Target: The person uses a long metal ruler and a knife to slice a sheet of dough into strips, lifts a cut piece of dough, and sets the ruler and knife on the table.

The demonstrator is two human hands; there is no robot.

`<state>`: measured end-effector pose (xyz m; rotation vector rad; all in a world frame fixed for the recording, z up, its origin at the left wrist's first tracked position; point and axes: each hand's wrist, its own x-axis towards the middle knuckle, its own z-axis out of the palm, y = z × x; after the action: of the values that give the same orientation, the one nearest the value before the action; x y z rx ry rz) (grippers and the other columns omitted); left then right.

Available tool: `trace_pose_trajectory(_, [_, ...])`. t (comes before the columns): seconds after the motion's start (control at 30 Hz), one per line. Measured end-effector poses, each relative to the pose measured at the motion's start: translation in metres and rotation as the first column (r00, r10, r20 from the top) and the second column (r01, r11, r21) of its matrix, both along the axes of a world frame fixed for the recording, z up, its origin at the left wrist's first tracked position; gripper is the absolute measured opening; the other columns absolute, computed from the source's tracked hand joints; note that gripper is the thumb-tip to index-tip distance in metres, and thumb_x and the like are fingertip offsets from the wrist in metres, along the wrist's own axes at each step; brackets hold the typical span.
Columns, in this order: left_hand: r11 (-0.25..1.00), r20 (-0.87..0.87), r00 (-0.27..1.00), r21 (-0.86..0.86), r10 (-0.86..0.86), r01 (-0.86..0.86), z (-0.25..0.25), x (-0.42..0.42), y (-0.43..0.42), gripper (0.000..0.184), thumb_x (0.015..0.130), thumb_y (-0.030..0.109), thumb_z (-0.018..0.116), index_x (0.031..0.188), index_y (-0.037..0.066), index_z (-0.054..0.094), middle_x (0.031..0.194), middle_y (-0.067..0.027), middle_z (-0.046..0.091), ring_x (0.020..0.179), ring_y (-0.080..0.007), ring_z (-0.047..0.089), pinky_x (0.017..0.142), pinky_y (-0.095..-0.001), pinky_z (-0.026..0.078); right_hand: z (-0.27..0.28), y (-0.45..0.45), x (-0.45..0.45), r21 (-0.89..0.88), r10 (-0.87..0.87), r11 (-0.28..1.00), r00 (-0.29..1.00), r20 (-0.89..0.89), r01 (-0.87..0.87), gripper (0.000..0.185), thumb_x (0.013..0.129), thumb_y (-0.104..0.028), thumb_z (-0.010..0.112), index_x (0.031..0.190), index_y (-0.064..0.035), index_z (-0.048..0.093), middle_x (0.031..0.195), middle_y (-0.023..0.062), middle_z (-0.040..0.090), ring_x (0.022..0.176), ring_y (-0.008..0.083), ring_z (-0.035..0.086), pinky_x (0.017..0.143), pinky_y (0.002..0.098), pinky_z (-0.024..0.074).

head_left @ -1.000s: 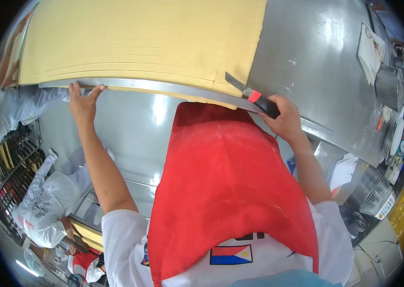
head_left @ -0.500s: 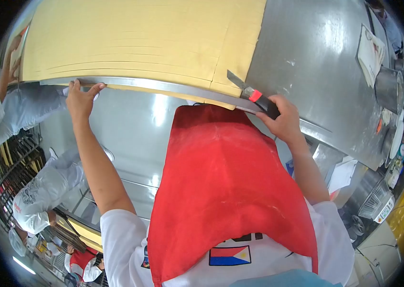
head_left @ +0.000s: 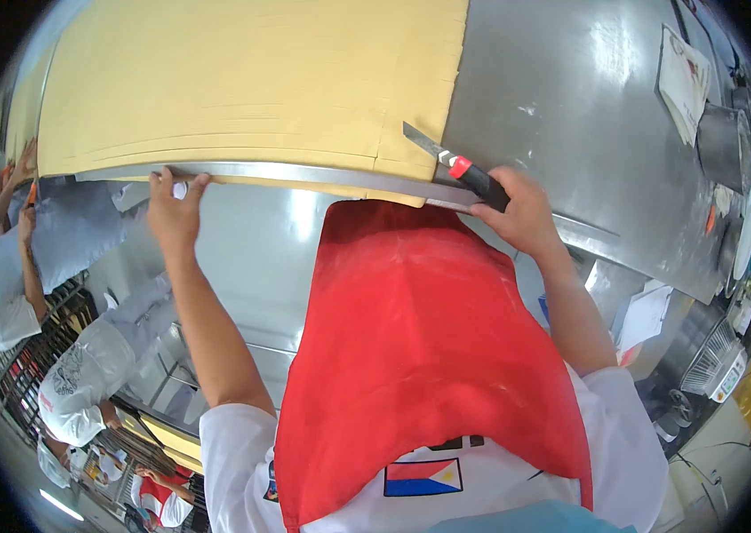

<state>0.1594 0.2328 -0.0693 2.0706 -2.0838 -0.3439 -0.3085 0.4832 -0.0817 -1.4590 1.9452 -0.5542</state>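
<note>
A wide yellow sheet (head_left: 242, 80), scored with thin lines, lies on the steel table. Along its near edge runs a long metal ruler (head_left: 304, 175). My left hand (head_left: 178, 209) pinches the ruler's left part between thumb and fingers. At the ruler's right end my right hand (head_left: 518, 213) grips a black and red cutter (head_left: 480, 184), its blade pointing up and left over the sheet, and touches the ruler too. A narrow yellow strip shows on the near side of the ruler.
Steel table (head_left: 553, 115) extends to the right, with papers (head_left: 685, 84) and a metal pot (head_left: 724, 147) at its far side. A scale (head_left: 729, 373) stands lower right. Co-workers in white (head_left: 82, 382) are at the left, near racks; one holds an orange tool (head_left: 31, 194).
My left hand has shifted slightly right and down in view. The sheet's right edge and the cutter appear a little further left. A co-worker's hands with an orange tool have come into view at left.
</note>
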Motion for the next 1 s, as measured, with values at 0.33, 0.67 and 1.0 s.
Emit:
trace_pose_trajectory(0.33, [0.99,0.077,0.997,0.144,-0.005,-0.006,0.007,-0.085,0.026,0.15,0.054,0.068,0.097,0.145,-0.032,0.031,0.155,-0.0543,0.026,0.157,-0.0563,0.018,0.125,-0.0498,0.031,0.008,-0.018,-0.004,0.127,-0.03,0.992,0.999,0.042,0.024,0.048,0.075,-0.025,0.091,0.11,-0.0045,0.066,0.095,0.0164,0.067,0.091,0.0389,0.066,0.081,0.0441,0.051])
trace_pose_trajectory(0.67, [0.977,0.08,0.997,0.215,-0.01,-0.007,0.008,-0.092,0.012,0.138,0.055,0.059,0.097,0.137,-0.035,0.039,0.144,-0.0524,0.045,0.153,-0.0596,0.024,0.125,-0.0496,0.03,0.005,-0.018,-0.006,0.161,-0.108,0.981,0.994,0.015,0.104,0.046,0.081,-0.031,0.087,0.111,-0.0037,0.064,0.098,0.0192,0.071,0.094,0.0403,0.069,0.081,0.0476,0.0521])
trace_pose_trajectory(1.0, [0.979,0.13,0.992,0.2,0.004,-0.03,-0.007,-0.102,0.023,0.153,0.052,0.066,0.099,0.143,-0.034,0.028,0.154,-0.055,0.025,0.155,-0.059,0.016,0.127,-0.0544,0.023,0.013,-0.027,-0.009,0.309,-0.132,0.939,0.988,-0.08,0.151,0.048,0.081,-0.037,0.087,0.109,-0.006,0.063,0.1,0.0181,0.072,0.101,0.0414,0.069,0.085,0.0514,0.0527])
